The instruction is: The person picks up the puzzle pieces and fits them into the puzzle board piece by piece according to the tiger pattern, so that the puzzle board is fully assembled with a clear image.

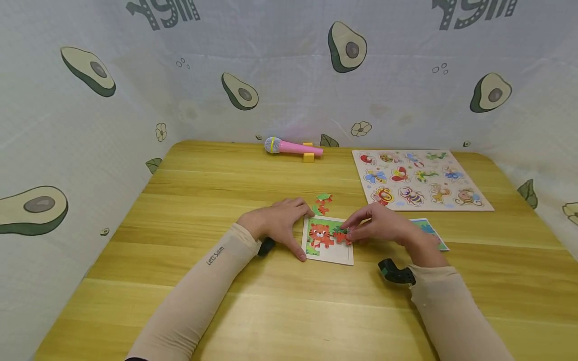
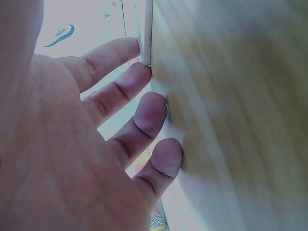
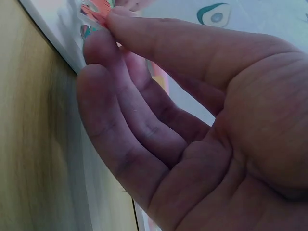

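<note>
A square jigsaw board lies on the table, with a partly assembled orange tiger picture on a green background. My left hand spans the board's left side, thumb by the lower corner and fingers by the upper one. In the left wrist view its fingertips are near the board's edge, fingers spread and lightly bent. My right hand pinches an orange-and-green puzzle piece between thumb and fingers, over the right part of the board. Fingers hide some of that piece.
Several loose puzzle pieces lie just beyond the board. A picture card is partly behind my right hand. Farther back are a pink toy microphone with a yellow block, and a large insect-picture board. Printed cloth walls enclose the wooden table.
</note>
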`<state>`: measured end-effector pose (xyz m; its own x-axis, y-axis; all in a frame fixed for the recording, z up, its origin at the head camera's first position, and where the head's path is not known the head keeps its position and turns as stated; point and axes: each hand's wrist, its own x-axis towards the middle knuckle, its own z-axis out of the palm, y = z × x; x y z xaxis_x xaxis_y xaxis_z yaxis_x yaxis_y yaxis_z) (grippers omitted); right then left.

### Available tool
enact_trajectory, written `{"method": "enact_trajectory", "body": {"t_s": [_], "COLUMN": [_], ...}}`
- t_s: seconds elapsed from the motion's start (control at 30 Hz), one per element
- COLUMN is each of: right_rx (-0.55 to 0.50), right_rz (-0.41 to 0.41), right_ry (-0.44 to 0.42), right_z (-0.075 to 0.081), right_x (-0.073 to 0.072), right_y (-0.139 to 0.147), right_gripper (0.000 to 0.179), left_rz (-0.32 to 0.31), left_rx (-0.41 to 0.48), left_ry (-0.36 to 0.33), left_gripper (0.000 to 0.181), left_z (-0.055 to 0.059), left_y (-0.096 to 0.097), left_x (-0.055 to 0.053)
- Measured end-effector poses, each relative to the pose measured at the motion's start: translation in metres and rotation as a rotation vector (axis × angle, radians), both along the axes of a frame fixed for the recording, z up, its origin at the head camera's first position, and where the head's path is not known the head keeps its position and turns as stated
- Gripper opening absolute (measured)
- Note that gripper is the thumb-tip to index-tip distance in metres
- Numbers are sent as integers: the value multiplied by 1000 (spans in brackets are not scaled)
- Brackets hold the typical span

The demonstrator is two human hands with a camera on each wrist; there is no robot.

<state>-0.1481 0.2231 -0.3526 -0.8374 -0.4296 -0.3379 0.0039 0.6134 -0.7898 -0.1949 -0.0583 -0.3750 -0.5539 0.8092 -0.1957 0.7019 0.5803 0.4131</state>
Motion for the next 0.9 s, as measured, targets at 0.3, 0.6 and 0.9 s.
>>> {"method": "enact_trajectory", "body": {"t_s": [0.3,0.6,0.9], "right_rx": [100,154,187], "right_rz": [67,73,79], "right_ry": [79,117,148], "right_z": [-5,-8,-7], "right_x": [-1,-1,-1], "right_y": [-6,-10,-14], "right_gripper": [18,16,14], "left_rz": [3,10,7], "left_rx": [0,-2,-4], "left_ry": [-3,-19,-10], "left_gripper": [101,101,101], "left_z": [2,2,1], "left_y": [0,-1,-1], "left_x": [0,1,0]}}
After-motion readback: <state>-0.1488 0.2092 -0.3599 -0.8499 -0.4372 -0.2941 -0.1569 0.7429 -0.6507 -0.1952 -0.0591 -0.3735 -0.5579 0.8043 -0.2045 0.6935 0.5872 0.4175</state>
